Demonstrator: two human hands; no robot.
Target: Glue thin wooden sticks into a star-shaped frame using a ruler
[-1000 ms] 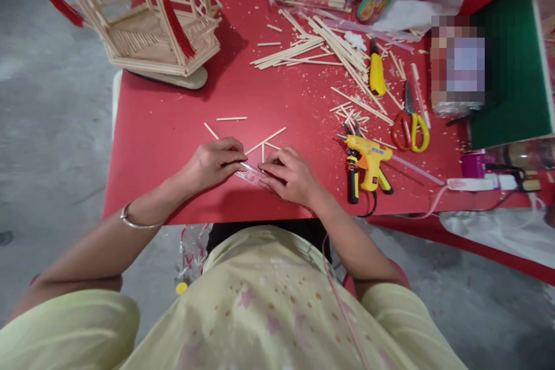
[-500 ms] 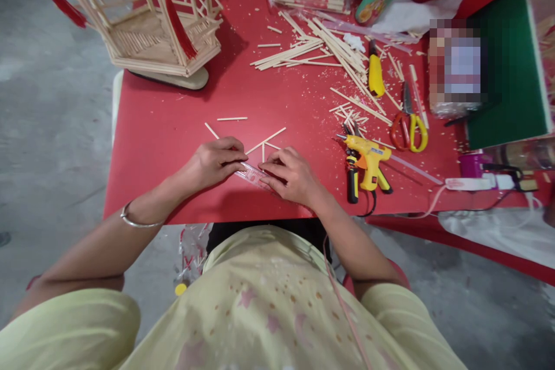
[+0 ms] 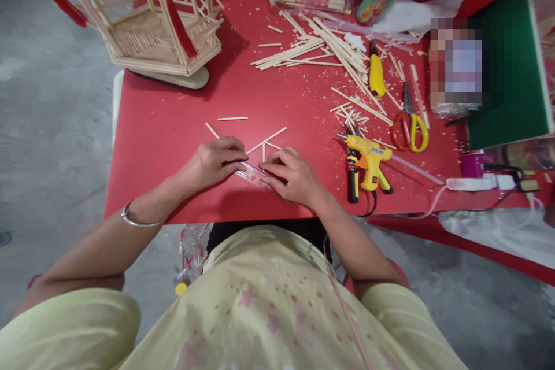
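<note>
A clear ruler with pinkish-red markings [image 3: 252, 174] lies slanted on the red table between my hands. My left hand [image 3: 219, 161] has its fingers closed on the ruler's upper left end. At the other end, my right hand [image 3: 289, 174] pinches the ruler's lower right part, close to a short upright-lying stick [image 3: 263, 153]. Just beyond my fingers, a longer thin wooden stick [image 3: 273, 137] lies aslant, and more stick ends poke out beside both hands. A loose stick [image 3: 233, 119] rests farther up the table. My fingers hide part of the ruler.
A wooden stick model [image 3: 147, 63] with red tassels stands at the back left. Loose sticks [image 3: 295, 55] are heaped at the back. To the right lie a yellow glue gun [image 3: 368, 156], scissors [image 3: 407, 121], a yellow-handled cutter [image 3: 376, 75] and a power strip [image 3: 468, 184].
</note>
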